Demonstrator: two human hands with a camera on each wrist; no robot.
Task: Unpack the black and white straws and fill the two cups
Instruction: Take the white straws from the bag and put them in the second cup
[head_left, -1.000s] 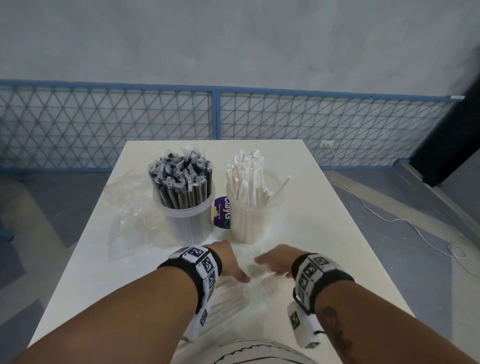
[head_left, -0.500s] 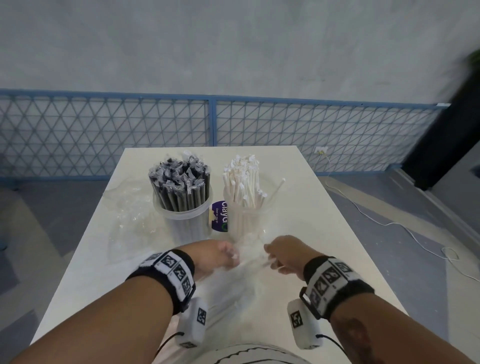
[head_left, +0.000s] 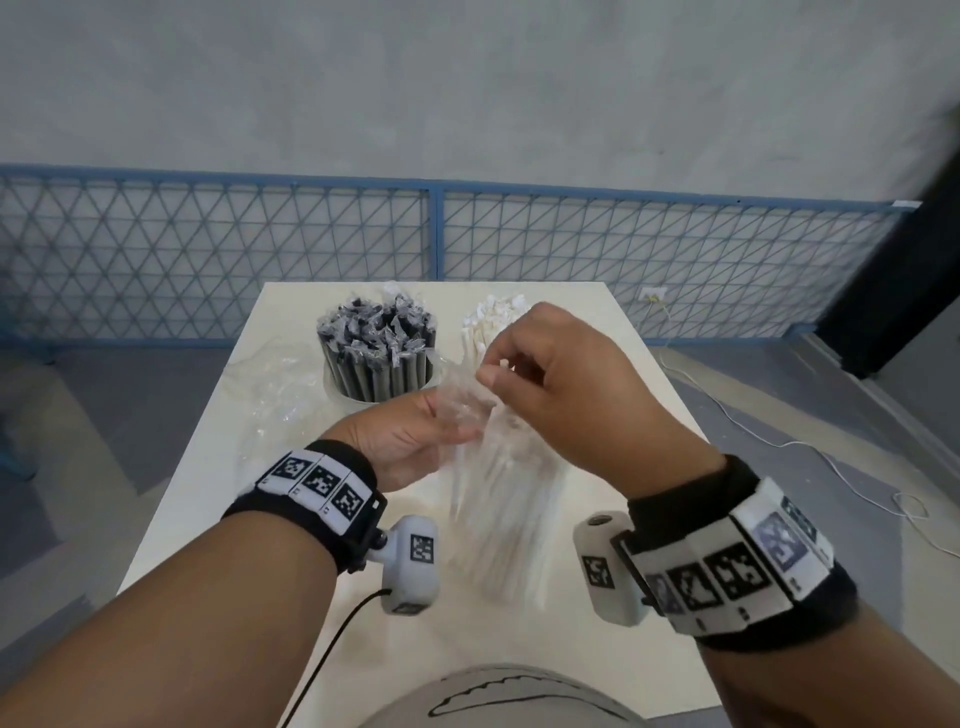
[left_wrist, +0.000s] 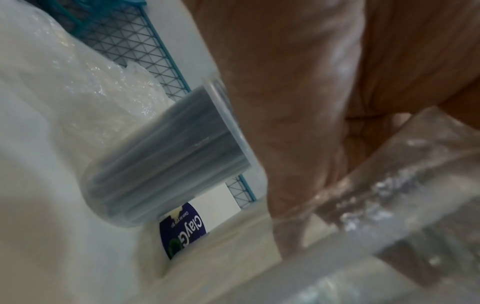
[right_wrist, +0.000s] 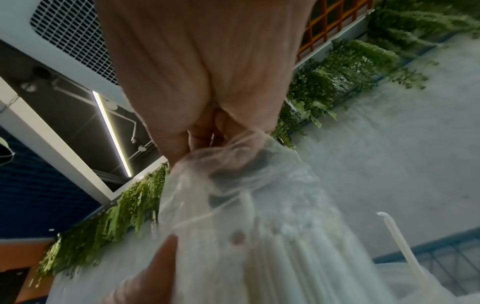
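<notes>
White table (head_left: 332, 509) in front of a blue mesh fence (head_left: 218, 260) and a grey wall. At the far end stand two cups: the left cup (left_wrist: 166, 164) is packed w/ black straws (head_left: 376, 345), the right one w/ white straws (head_left: 488, 319), mostly hidden behind the hands. Both hands hold a clear bag of white straws (head_left: 498, 514) up off the table. The right hand (head_left: 561, 384) pinches the bag's top edge w/ thumb and fingers; the left hand (head_left: 410, 441) has its fingers curled round the bag just below.

Risks, as I judge them: if the film rips suddenly, the straws prob. spill over the table or floor. The cups sit close behind, so a jerk fwd could knock them over. The white cup already looks full, so extra straws may not fit.

Vs 1 s ago: both hands were low, at the bag lying on the table; now it's lifted and hangs upright. The crumpled empty wrap (head_left: 280, 384) hasn't moved.
</notes>
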